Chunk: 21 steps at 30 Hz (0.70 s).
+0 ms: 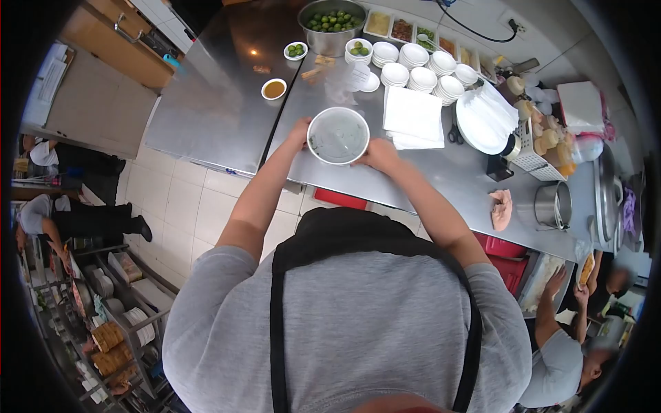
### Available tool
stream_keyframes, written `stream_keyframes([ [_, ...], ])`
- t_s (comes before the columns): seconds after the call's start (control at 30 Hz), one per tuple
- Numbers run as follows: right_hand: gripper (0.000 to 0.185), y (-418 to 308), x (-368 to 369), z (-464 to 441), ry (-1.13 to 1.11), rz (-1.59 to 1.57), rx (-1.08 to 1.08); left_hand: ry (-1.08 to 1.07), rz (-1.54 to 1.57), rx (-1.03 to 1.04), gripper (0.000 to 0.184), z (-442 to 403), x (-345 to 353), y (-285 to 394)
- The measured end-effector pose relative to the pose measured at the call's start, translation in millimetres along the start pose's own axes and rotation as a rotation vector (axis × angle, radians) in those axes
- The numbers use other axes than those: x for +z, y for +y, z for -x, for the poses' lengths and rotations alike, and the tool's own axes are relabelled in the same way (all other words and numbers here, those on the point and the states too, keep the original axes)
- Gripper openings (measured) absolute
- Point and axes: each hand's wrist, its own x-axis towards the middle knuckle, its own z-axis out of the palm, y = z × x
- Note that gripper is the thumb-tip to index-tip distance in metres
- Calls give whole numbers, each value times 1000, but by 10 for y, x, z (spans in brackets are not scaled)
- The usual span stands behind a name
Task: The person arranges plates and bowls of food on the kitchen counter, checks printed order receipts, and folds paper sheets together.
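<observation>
In the head view, a white bowl (338, 135) sits between the person's two hands, over the near part of the steel table (441, 175); whether it touches the top I cannot tell. The left hand (301, 133) has its grip closed on the bowl's left side, and the right hand (379, 155) pinches the lower right side, some fingers hidden. Greenish bits show inside the bowl.

Beyond it, to the left, is a small dish of brown sauce (274, 89). Farther back stands a metal pot (327, 46) full of limes (335, 20), with stacks of small white bowls (394, 74) to its right. White paper sheets (413, 113) lie right of the hands, with scissors (455, 134) just beside them.
</observation>
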Motion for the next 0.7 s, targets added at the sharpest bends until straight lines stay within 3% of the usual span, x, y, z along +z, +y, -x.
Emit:
stream_keyframes([
  [0.07, 29, 196, 302, -51, 145, 98, -121, -71, -330, 29, 14, 39, -63, 112],
  [0.1, 29, 200, 224, 35, 152, 99, -119, -73, -333, 35, 14, 69, -73, 187],
  [0.17, 25, 95, -146, 387, 193, 44, -197, 171, -517, 270, 21, 154, -59, 418],
  [0.2, 24, 31, -445, 625, 230, -66, -161, 171, -520, 276, 21, 199, -25, 541],
  [0.27, 21, 217, -771, 1018, 323, -201, -70, 462, -498, 856, 27, 325, 72, 788],
  [0.3, 19, 450, -854, 1192, 381, -223, -15, 463, -498, 858, 27, 444, 153, 947],
  [0.37, 19, 859, -1053, 1666, 569, -338, 279, 563, -913, 1422, 27, 661, 352, 1201],
  [0.43, 22, 1539, -1077, 2156, 740, -7, 308, 495, -911, 1439, 26, 616, 465, 1238],
  [0.5, 19, 1671, -1201, 2587, 675, 319, 638, 237, -738, 872, 24, 523, 549, 1231],
  [0.53, 19, 1829, -1143, 2733, 673, 316, 644, 231, -742, 871, 24, 505, 578, 1245],
  [0.6, 24, 2158, -844, 2918, 625, 406, 476, 23, -157, 482, 19, 489, 605, 1262],
  [0.63, 24, 2179, -735, 2897, 624, 403, 483, 18, -162, 480, 19, 497, 624, 1259],
  [0.7, 28, 2163, -563, 2763, 359, 472, 737, -45, 35, 391, 16, 531, 641, 1245],
])
